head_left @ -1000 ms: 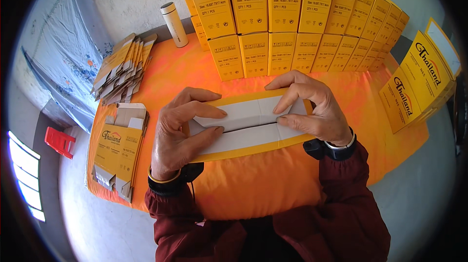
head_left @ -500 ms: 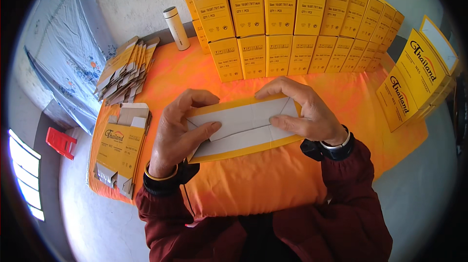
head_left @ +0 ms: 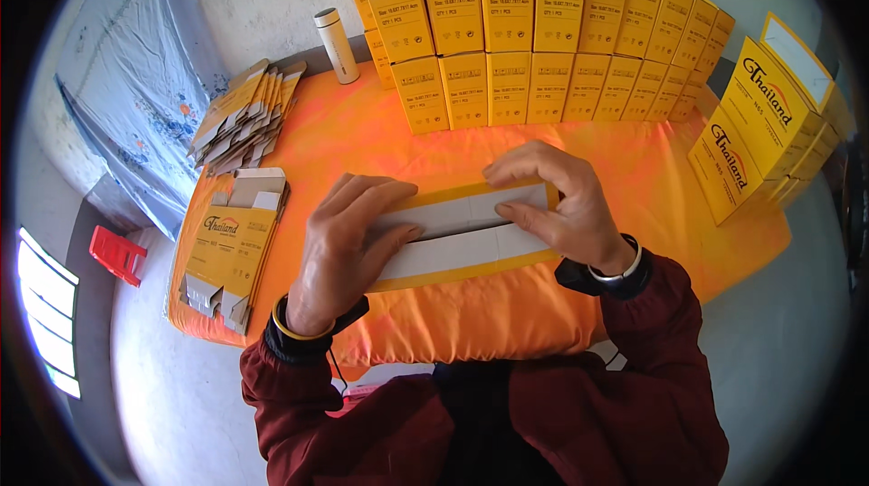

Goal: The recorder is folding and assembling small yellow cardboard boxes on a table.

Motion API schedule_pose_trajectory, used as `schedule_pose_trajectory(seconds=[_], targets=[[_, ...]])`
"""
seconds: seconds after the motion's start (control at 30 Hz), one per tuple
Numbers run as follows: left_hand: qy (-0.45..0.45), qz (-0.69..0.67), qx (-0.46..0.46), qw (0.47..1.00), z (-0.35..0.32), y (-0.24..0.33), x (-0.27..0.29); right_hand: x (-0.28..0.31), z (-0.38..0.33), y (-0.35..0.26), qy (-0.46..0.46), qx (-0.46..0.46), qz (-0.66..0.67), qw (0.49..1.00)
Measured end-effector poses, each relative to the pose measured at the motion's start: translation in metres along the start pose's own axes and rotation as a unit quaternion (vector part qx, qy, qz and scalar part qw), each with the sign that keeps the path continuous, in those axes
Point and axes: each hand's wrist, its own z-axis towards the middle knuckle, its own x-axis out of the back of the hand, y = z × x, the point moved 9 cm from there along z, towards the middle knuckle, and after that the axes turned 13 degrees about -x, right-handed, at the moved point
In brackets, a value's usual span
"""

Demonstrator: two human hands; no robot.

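Between my hands is a yellow cardboard box (head_left: pixel 475 252), its grey-white inner flaps facing up. A dark slit runs lengthwise where the flaps meet. My left hand (head_left: pixel 348 237) grips the left end, thumb on the flap and fingers bent over the far edge. At the other end, my right hand (head_left: pixel 563 204) pinches the far flap, its thumb on the grey-white board and its fingers along the yellow far rim. The palms and bent fingers hide both ends of the box. Beneath it is a table with an orange cloth (head_left: pixel 480 328).
Finished yellow boxes (head_left: pixel 507 88) stand two high along the back wall. More boxes (head_left: pixel 751 128) are stacked at the right edge. Flattened cartons lie in a far-left pile (head_left: pixel 240 119) and a nearer pile (head_left: pixel 228 246). A white thermos bottle (head_left: pixel 337 47) stands behind them; a red stool (head_left: pixel 118 255) is on the floor.
The far flap now slopes down into the box, and the slit between the flaps has widened. Both hands still hold the ends. The whole view has shifted slightly.
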Motion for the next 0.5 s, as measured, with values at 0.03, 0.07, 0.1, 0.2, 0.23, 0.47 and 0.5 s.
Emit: schedule_pose_trajectory(seconds=[0.03,0.07,0.1,0.2,0.23,0.47,0.5], targets=[[-0.001,-0.001,-0.001,1.0,-0.003,0.002,-0.002,0.0,-0.003,0.001,0.002,-0.001,-0.001,1.0],[0.002,0.006,-0.03,1.0,-0.006,0.005,-0.004,-0.002,-0.007,-0.005,-0.005,0.04,-0.018,0.999],[0.004,0.012,-0.058,0.998,-0.01,0.006,-0.008,-0.005,-0.012,-0.008,-0.012,0.08,-0.035,0.996],[-0.068,-0.002,-0.074,0.995,-0.038,-0.017,-0.041,-0.026,-0.03,0.02,-0.067,0.084,-0.089,0.99],[-0.138,-0.014,-0.068,0.988,-0.053,-0.024,-0.058,-0.039,-0.041,0.034,-0.113,0.06,-0.128,0.984],[-0.127,0.095,-0.034,0.987,-0.039,-0.03,-0.069,-0.034,-0.039,0.058,-0.07,0.014,-0.236,0.969],[-0.146,0.149,-0.045,0.977,-0.036,-0.027,-0.078,-0.039,-0.042,0.066,-0.077,0.028,-0.277,0.957]])
